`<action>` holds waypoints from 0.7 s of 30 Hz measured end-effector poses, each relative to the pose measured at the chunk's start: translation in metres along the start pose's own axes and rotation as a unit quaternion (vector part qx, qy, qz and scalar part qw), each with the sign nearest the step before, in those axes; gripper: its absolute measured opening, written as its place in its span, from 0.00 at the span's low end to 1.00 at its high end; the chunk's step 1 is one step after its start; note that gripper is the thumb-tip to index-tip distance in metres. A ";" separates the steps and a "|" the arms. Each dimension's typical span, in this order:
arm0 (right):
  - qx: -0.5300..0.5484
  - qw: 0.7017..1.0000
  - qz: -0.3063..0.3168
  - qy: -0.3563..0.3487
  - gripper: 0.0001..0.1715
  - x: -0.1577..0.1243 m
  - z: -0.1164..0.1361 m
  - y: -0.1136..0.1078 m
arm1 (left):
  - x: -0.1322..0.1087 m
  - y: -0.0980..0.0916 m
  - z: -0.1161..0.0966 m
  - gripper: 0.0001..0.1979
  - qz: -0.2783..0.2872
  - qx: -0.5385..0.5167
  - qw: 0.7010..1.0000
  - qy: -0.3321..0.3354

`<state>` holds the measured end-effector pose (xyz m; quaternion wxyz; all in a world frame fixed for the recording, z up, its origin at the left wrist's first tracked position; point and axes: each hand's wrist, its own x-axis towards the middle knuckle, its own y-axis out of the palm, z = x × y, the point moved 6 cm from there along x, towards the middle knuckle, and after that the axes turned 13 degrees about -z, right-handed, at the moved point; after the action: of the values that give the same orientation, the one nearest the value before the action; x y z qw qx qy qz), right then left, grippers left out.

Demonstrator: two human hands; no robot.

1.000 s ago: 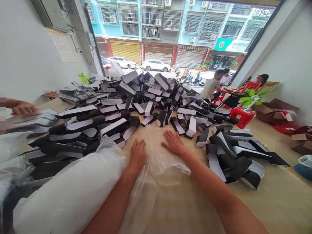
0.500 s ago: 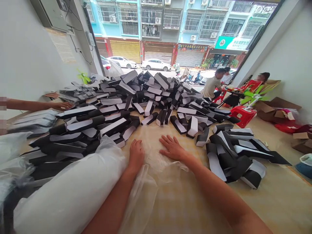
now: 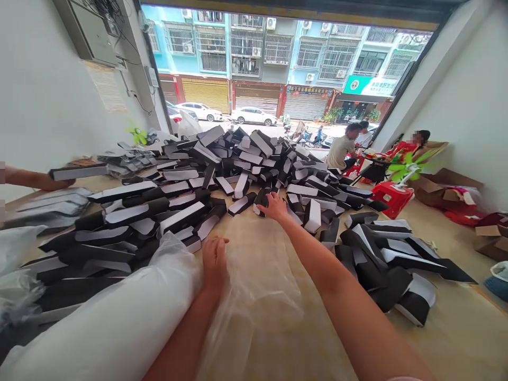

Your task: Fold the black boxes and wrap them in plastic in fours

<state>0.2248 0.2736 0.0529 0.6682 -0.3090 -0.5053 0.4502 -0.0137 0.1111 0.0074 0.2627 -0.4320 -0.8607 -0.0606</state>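
Observation:
A big heap of long black-and-white boxes (image 3: 222,169) covers the far half of the table (image 3: 444,338). A clear plastic bag (image 3: 257,275) lies flat in front of me. My left hand (image 3: 214,262) rests on the bag's left edge, fingers together and flat, holding nothing. My right hand (image 3: 273,206) is stretched forward to the foot of the heap, its fingers on a short black-and-white box (image 3: 260,201); I cannot see whether they grip it.
A fat roll of white plastic (image 3: 111,323) lies at my left. A smaller pile of flat boxes (image 3: 389,259) lies on the right. Another person's hand (image 3: 55,182) at the far left holds a box. People sit by red stools (image 3: 392,193) near the open shopfront.
My right hand left the bag and reached forward to the heap's edge. My left hand stayed on the bag. The other person's hand at the left picked up a box.

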 end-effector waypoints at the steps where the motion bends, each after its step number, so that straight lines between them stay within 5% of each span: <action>1: -0.010 1.000 0.013 0.012 0.44 0.006 0.000 0.006 | 0.000 0.000 0.001 0.16 0.002 0.000 1.000 -0.003; 5: -0.050 0.993 0.098 0.052 0.57 0.015 0.000 0.026 | 0.000 0.002 0.003 0.17 0.015 0.006 1.000 -0.007; 10: -0.078 0.988 0.133 -0.030 0.47 0.001 0.013 0.031 | -0.001 0.004 0.004 0.17 0.029 0.015 0.999 -0.023; 17: 0.036 0.974 0.155 -0.160 0.40 -0.059 0.014 0.007 | 0.000 0.006 -0.001 0.18 0.049 0.018 0.999 -0.013; 21: 0.176 0.956 0.090 -0.217 0.38 -0.083 -0.001 -0.024 | -0.001 0.009 -0.016 0.15 0.096 0.001 0.993 0.074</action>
<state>0.2262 0.1877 0.0403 0.5434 -0.1257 -0.5208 0.6463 0.0001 0.1105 0.0188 0.3309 -0.5065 -0.7934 -0.0665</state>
